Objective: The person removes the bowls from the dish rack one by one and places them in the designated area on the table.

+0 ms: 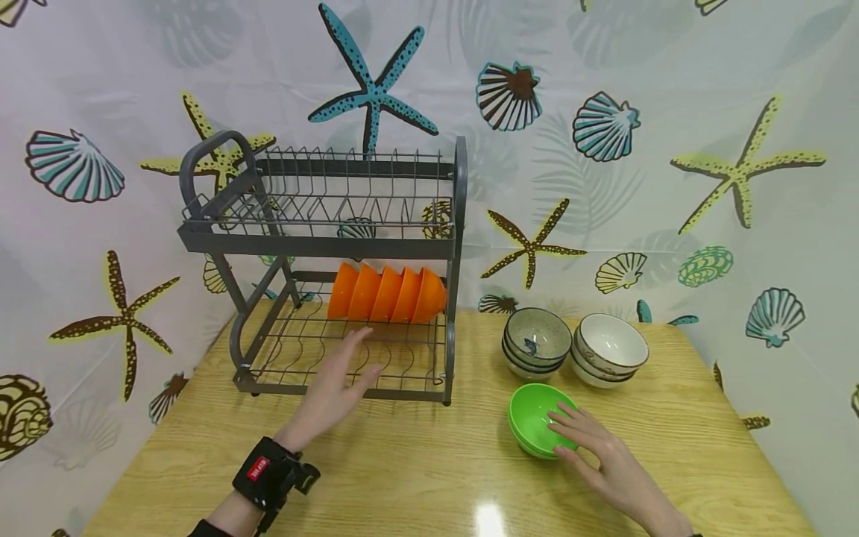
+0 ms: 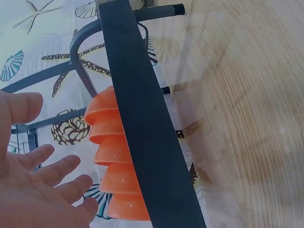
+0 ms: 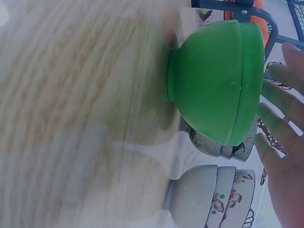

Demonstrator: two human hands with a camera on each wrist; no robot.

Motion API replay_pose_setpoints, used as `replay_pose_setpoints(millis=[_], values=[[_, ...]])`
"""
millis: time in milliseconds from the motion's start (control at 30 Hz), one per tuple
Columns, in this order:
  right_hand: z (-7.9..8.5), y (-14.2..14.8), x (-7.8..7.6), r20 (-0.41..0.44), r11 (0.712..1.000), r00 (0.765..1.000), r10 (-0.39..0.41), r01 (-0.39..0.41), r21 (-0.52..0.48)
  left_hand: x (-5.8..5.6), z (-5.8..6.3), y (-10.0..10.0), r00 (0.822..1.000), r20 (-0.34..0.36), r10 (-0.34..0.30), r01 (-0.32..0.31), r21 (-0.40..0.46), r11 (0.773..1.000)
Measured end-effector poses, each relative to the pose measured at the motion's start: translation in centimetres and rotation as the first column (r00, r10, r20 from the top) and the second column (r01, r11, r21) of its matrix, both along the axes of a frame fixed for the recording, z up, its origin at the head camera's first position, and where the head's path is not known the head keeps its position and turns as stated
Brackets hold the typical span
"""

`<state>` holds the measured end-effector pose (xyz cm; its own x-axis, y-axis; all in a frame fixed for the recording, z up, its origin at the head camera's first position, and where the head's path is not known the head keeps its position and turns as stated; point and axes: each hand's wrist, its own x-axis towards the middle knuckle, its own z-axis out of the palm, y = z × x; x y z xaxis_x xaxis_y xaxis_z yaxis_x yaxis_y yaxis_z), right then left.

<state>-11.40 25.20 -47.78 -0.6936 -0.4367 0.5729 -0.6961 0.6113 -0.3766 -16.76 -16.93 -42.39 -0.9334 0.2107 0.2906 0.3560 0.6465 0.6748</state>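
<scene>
My left hand (image 1: 335, 395) reaches in front of the lower shelf of a dark metal dish rack (image 1: 335, 389), fingers spread and holding nothing. Behind its fingertips, a row of several orange bowls (image 1: 385, 294) stands on edge, nested together on that shelf; the left wrist view shows the same orange bowls (image 2: 118, 156) past the rack's front bar. Over on the right, my right hand (image 1: 607, 455) hovers at the rim of a nested pair of green bowls (image 1: 533, 418), its fingers extended over the opening. From the side, the green bowls (image 3: 213, 76) sit upright on the table.
Behind the green bowls stand a stack of grey speckled bowls (image 1: 537, 339) and a stack of white patterned bowls (image 1: 611, 347). The rack's upper shelf (image 1: 322, 239) overhangs the orange bowls. A cloth with starfish and shells (image 1: 577, 246) hangs behind the wooden table (image 1: 403, 477).
</scene>
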Motion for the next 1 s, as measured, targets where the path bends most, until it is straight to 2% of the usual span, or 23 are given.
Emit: replay_pose_setpoints(millis=[133, 467, 600, 767, 867, 1000], values=[[0.0, 0.0, 0.0, -0.017, 1.000, 1.000, 0.015, -0.015, -0.017, -0.3, 0.2, -0.5, 1.000, 0.003, 0.006, -0.006, 0.045, 0.999], [-0.1, 0.1, -0.2, -0.048, 0.997, 0.998, 0.040, -0.043, -0.057, -1.8, 0.7, -2.3, 0.997, 0.055, 0.058, -0.062, 0.077, 0.995], [-0.1, 0.1, -0.1, -0.048, 0.997, 0.998, 0.037, -0.040, -0.068, -2.5, 0.7, -2.7, 0.997, 0.045, 0.060, -0.065, 0.121, 0.990], [0.0, 0.2, -0.1, -0.059, 0.996, 0.997, 0.039, -0.044, -0.076, -3.3, 1.1, -3.0, 0.994, 0.096, 0.050, -0.069, 0.200, 0.977], [0.0, 0.2, 0.0, -0.045, 0.997, 0.998, 0.032, -0.035, -0.071, -4.0, 1.3, -3.3, 0.991, 0.125, 0.057, -0.085, 0.237, 0.968], [0.0, 0.3, 0.3, -0.002, 0.998, 1.000, 0.013, -0.014, -0.066, -4.9, 1.7, -3.8, 0.991, 0.110, 0.083, -0.108, 0.251, 0.962]])
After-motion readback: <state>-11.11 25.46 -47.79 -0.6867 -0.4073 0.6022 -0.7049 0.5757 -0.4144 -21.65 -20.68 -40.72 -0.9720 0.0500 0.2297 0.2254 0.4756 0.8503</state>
